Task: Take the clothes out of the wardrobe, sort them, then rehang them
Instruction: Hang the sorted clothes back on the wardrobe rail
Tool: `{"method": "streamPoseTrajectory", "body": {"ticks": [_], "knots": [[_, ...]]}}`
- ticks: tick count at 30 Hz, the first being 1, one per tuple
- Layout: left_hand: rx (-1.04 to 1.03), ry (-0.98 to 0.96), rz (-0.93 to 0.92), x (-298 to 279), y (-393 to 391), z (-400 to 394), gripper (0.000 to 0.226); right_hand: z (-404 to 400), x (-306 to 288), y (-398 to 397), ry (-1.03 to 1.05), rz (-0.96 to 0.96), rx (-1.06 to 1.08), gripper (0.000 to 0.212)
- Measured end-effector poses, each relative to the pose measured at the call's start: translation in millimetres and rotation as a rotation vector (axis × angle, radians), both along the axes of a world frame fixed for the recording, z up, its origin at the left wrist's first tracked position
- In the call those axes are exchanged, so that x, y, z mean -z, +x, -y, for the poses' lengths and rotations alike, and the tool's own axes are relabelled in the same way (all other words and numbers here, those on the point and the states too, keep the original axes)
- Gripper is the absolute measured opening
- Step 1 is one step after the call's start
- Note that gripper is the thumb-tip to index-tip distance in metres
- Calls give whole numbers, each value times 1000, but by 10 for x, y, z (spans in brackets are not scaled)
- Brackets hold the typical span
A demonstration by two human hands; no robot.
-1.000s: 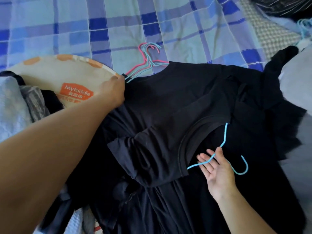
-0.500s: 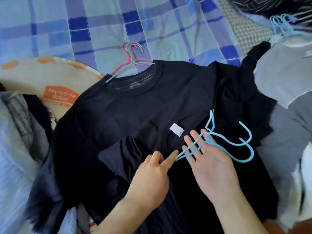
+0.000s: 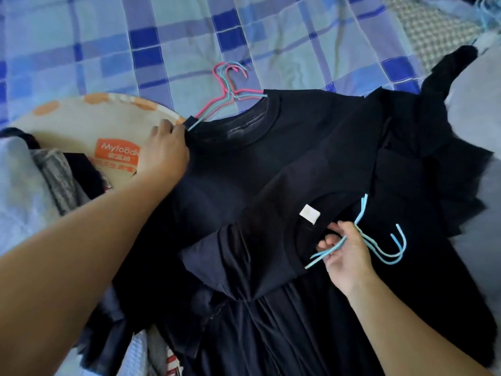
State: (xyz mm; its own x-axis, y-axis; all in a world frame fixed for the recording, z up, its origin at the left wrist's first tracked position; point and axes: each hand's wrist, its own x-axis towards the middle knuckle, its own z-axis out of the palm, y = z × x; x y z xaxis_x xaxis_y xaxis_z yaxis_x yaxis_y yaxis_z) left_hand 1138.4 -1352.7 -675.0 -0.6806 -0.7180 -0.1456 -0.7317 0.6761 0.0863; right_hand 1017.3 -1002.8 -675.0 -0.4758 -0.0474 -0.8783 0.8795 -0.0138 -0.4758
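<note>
Since half a second ago the left hand (image 3: 162, 153) has left the frame centre and reached out to the left of centre, where its fingers now pinch the shoulder edge of the upper black T-shirt (image 3: 271, 158); the right hand (image 3: 344, 256) has turned from flat and open to curled.

Head view: right hand at lower right of centre, fingers curled around two light blue hangers (image 3: 379, 248); their hooks trail to its right, their arms run under the neckline of the lower black T-shirt (image 3: 257, 261); white label (image 3: 310, 214) shows inside that collar, just above and left of the hand.

Upper black T-shirt lies spread across the frame centre, collar toward the top; lower one overlaps it, bunched toward the bottom edge.

Pink and blue hangers (image 3: 229, 85) poke out of the upper collar onto the blue checked sheet (image 3: 135, 42), upper centre.

Round cream lid with orange label (image 3: 89, 123) at left, touching the left hand; grey and pale clothes (image 3: 32, 185) heaped at far left; more dark fabric (image 3: 447, 77) at upper right.
</note>
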Motion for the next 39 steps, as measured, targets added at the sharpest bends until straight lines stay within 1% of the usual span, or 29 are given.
{"method": "streamPoseTrajectory", "body": {"ticks": [2, 3, 5, 8, 11, 13, 15, 16, 17, 19, 21, 23, 25, 26, 27, 29, 30, 31, 32, 33, 35, 36, 38, 39], "knots": [[50, 36, 167, 61, -78, 136, 29, -1, -5, 3, -9, 8, -9, 19], [67, 50, 218, 71, -119, 176, 30, 3, -9, 1, -8, 11, -10, 19], [59, 82, 231, 76, -188, 242, 31, 6, 3, 0, -2, 12, -11, 19], [-23, 178, 125, -27, -216, 291, 29, -5, 14, -6, -4, 12, -33, 18], [-126, 199, -91, -355, -176, 55, 29, -17, -5, -17, -39, 31, -1, 13], [-125, 211, -234, -664, -79, -285, 33, -33, -44, -35, -110, 48, 62, 14], [3, 301, -350, -906, 98, -745, 42, -48, -119, -51, -227, 51, 133, 19], [103, 352, -366, -968, 202, -1022, 48, -55, -191, -41, -290, 44, 135, 23], [196, 401, -347, -966, 302, -1311, 56, -78, -297, -21, -351, 27, 109, 29], [302, 492, -240, -824, 420, -1860, 71, -125, -528, 15, -489, -15, 10, 41], [379, 511, -101, -637, 469, -2290, 80, -166, -692, 63, -596, -54, -64, 47], [442, 523, -35, -514, 477, -2498, 82, -169, -697, 85, -549, -66, -31, 39], [508, 530, -3, -496, 416, -2480, 76, -108, -566, 67, -378, -48, 86, 27], [538, 549, 8, -493, 381, -2439, 71, -54, -490, 55, -283, -46, 129, 28], [545, 595, 7, -496, 361, -2387, 66, -15, -406, 45, -206, -44, 153, 30], [474, 688, -111, -552, 336, -2255, 53, 35, -240, 19, -109, -18, 171, 31], [407, 680, -212, -558, 346, -2164, 47, 34, -165, 5, -89, -3, 173, 28], [341, 618, -304, -542, 361, -2036, 42, 26, -100, -9, -80, 6, 171, 23], [289, 515, -356, -496, 367, -1866, 40, 14, -52, -20, -79, 12, 168, 17], [236, 400, -366, -420, 371, -1654, 41, 3, -19, -31, -81, 17, 164, 14], [97, 211, -275, -235, 343, -1154, 47, -8, 11, -42, -96, 18, 153, 15], [25, 153, -224, -138, 311, -905, 51, -12, 14, -44, -108, 15, 143, 14], [-86, 101, -136, 29, 219, -467, 54, -30, 23, -51, -132, 8, 133, 11], [-114, 92, -89, 94, 183, -300, 53, -29, 31, -44, -142, 7, 131, 9]]}}
